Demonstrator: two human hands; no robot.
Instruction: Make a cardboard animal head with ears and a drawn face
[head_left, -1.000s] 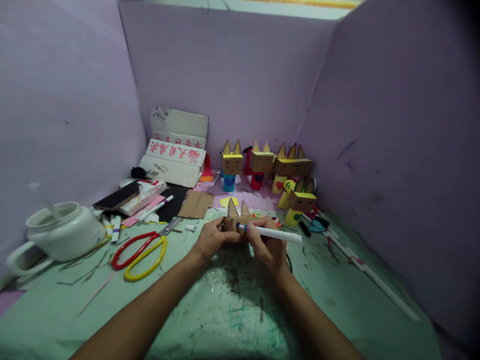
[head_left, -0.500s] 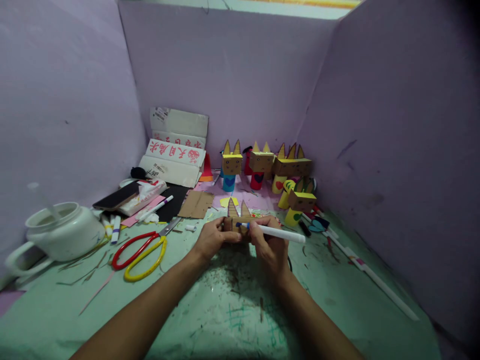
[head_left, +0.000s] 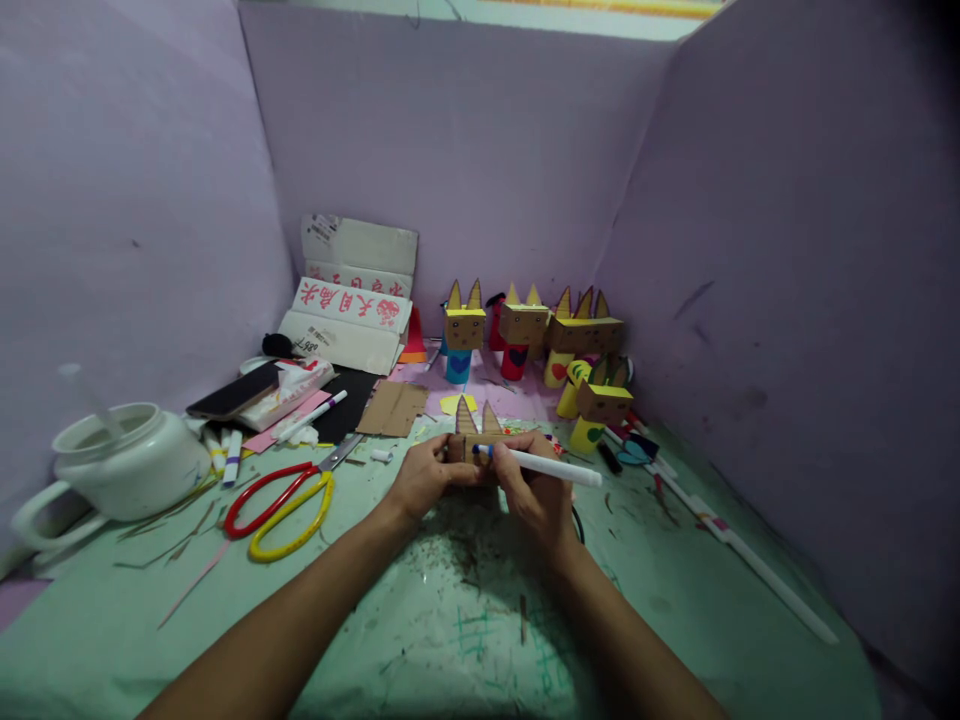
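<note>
My left hand [head_left: 420,478] grips the left side of a small cardboard box head [head_left: 466,445] with two pointed, striped ears on top. Between the fingers of my right hand [head_left: 540,490] is a white felt-tip marker [head_left: 559,467] with a blue tip end. The tip touches or nearly touches the front of the box, and my fingers hide much of that face. Behind my hands stand finished-looking cardboard figures: one on a blue tube [head_left: 458,366], one on a red tube [head_left: 514,362], and one on a yellow tube [head_left: 587,433] closer by.
Red-and-yellow-handled scissors [head_left: 292,510] lie left of my hands. A white ceramic pot [head_left: 131,465] stands at the far left. Folded printed cardboard [head_left: 345,325] leans at the back, with a brown cardboard piece [head_left: 392,408] before it. White strips [head_left: 772,585] lie at right; purple panels [head_left: 450,150] surround the table.
The marker's back end has shifted slightly left and up with a small movement of my right hand. My left hand keeps its hold on the cardboard box head.
</note>
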